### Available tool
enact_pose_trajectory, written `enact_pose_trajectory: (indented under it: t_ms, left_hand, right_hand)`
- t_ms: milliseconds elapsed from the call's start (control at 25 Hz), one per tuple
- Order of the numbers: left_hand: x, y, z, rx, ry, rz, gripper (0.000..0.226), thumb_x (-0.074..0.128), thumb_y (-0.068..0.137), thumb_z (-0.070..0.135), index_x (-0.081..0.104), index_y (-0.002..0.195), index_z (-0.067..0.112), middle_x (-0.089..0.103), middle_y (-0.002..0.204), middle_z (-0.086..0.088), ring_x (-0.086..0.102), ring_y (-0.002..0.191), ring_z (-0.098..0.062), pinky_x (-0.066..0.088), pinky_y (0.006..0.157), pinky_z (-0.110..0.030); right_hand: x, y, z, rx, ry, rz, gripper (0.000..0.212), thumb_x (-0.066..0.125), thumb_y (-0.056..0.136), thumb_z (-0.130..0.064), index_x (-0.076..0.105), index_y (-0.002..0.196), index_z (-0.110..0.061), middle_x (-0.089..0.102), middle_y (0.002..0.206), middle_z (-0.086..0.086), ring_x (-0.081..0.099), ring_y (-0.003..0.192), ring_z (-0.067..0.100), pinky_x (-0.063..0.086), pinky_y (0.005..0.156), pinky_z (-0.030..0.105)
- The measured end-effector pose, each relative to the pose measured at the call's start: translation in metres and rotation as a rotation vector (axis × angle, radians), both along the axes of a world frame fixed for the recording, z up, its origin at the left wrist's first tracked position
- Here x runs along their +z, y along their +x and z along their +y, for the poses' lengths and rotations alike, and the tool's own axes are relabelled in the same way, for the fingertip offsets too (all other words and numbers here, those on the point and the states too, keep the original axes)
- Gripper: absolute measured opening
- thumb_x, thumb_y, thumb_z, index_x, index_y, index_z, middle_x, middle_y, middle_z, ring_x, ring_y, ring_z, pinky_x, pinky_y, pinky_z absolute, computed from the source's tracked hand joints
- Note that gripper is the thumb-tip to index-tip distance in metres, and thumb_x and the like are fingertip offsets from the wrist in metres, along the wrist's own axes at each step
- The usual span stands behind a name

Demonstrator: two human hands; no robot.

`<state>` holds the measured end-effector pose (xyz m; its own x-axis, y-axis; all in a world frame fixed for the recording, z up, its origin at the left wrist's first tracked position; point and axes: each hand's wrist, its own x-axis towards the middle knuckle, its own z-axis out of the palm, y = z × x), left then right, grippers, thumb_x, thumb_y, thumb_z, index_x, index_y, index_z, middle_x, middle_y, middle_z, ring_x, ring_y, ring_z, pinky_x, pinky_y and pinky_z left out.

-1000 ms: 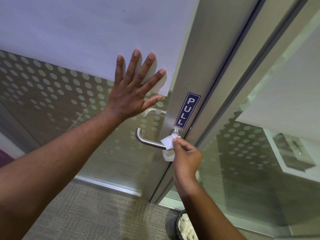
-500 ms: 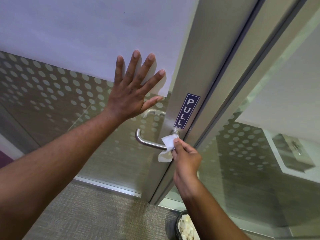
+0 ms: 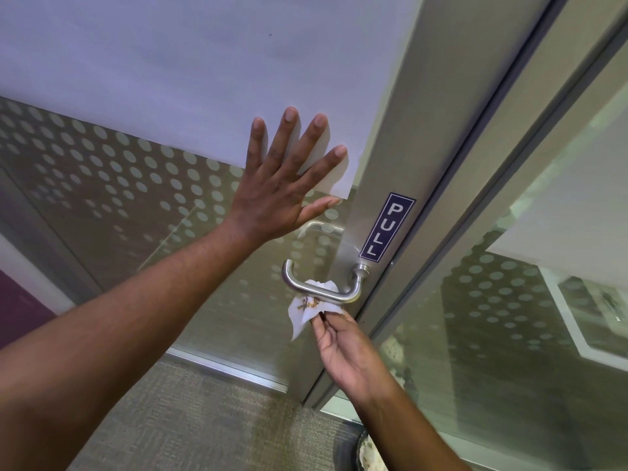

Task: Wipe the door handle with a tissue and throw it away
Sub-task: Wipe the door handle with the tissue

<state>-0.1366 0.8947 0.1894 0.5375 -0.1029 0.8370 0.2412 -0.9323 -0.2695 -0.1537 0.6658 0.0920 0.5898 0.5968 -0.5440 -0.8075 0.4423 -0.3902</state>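
A brushed-steel lever door handle (image 3: 319, 289) juts from the metal door stile, just below a blue PULL sticker (image 3: 387, 227). My right hand (image 3: 346, 355) pinches a crumpled white tissue (image 3: 307, 309) with brown smudges on it, held just under and behind the lever's bar. My left hand (image 3: 283, 185) lies flat with fingers spread on the glass door, above and left of the handle.
The door glass (image 3: 119, 185) carries a dot pattern and a white sheet on top. A fixed glass panel (image 3: 509, 334) stands to the right of the frame. A dark bin (image 3: 368, 453) with pale waste peeks in at the bottom edge, on grey carpet.
My right hand has slid the tissue left along the lever, from the pivot end to below the middle of the bar, showing its smudged side. My left hand stays pressed on the glass.
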Motion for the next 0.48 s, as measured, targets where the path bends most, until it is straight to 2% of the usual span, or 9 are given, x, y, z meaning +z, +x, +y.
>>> enact_pose_trajectory:
  t_ms: [80,160,200,360,480]
  left_hand:
    - [0.001,0.000,0.000,0.015,0.006,-0.003,0.083,0.042,0.103,0.075,0.011,0.166,0.030,-0.016,0.177,-0.005,-0.030,0.158,-0.029,-0.011,0.127,-0.061]
    - [0.003,0.000,0.000,0.015,0.016,-0.010,0.082,0.043,0.103,0.074,0.009,0.164,0.032,0.010,0.171,-0.012,-0.030,0.158,-0.029,-0.010,0.127,-0.061]
    - [0.003,0.000,0.000,0.011,0.019,-0.014,0.081,0.043,0.103,0.074,0.009,0.163,0.032,0.016,0.168,-0.013,-0.029,0.158,-0.029,-0.009,0.127,-0.061]
    - [0.001,0.000,0.000,-0.008,0.026,-0.025,0.080,0.044,0.103,0.073,0.010,0.163,0.032,0.019,0.166,-0.013,-0.020,0.161,-0.034,-0.009,0.127,-0.061]
    - [0.002,0.000,0.001,0.007,0.061,-0.040,0.081,0.044,0.103,0.073,0.013,0.163,0.029,0.024,0.166,-0.014,0.006,0.161,-0.045,-0.008,0.127,-0.061]
  right_hand:
    - [-0.004,0.001,0.014,0.039,0.006,0.015,0.034,0.037,0.105,0.013,0.061,0.129,0.011,0.074,0.117,0.031,0.082,0.088,0.031,0.060,0.089,0.042]
    - [-0.008,0.002,0.026,0.076,0.030,0.020,0.033,0.039,0.104,0.014,0.060,0.129,0.014,0.076,0.112,0.030,0.081,0.090,0.031,0.061,0.088,0.042]
    - [-0.009,0.002,0.029,0.092,0.041,0.018,0.032,0.040,0.103,0.015,0.061,0.127,0.014,0.076,0.111,0.030,0.081,0.091,0.031,0.063,0.087,0.041]
    - [-0.013,0.006,0.019,0.113,0.064,0.036,0.032,0.037,0.104,0.014,0.062,0.123,0.012,0.077,0.108,0.029,0.082,0.090,0.032,0.067,0.077,0.037]
    - [-0.016,0.010,0.020,0.156,0.092,0.021,0.038,0.041,0.101,0.014,0.057,0.136,0.011,0.071,0.123,0.031,0.079,0.100,0.033,0.067,0.083,0.038]
